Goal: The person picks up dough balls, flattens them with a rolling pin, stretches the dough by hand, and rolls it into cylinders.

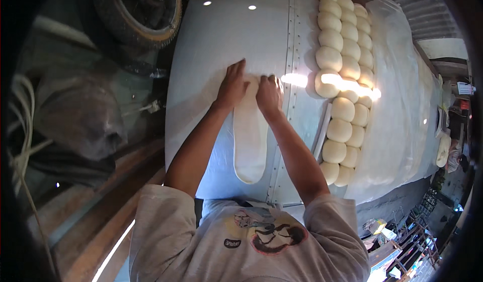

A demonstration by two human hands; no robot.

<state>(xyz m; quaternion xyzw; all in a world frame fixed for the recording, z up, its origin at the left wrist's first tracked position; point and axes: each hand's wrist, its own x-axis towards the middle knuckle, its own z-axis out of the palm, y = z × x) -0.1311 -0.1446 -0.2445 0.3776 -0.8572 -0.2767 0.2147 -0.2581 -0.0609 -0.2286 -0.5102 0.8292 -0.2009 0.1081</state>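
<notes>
A long, flattened strip of pale dough (249, 146) lies lengthwise on a metal tabletop (226, 30). My left hand (232, 86) rests at the upper left of the strip, index finger stretched forward, fingers apart and thumb on the dough. My right hand (269, 93) is at the strip's upper right, fingers curled onto the dough's edge. To the right of a riveted metal seam (294, 35), many round dough balls (329, 57) sit in packed rows, bands of sunlight across some.
Translucent plastic sheeting (392, 131) covers the table's right portion. At the left are a wheel with a tire (156, 38), a dark bundled sack (75, 121), cables (22, 106) and wooden boards (100, 206). Cluttered shelving and odds and ends (402, 242) appear at lower right.
</notes>
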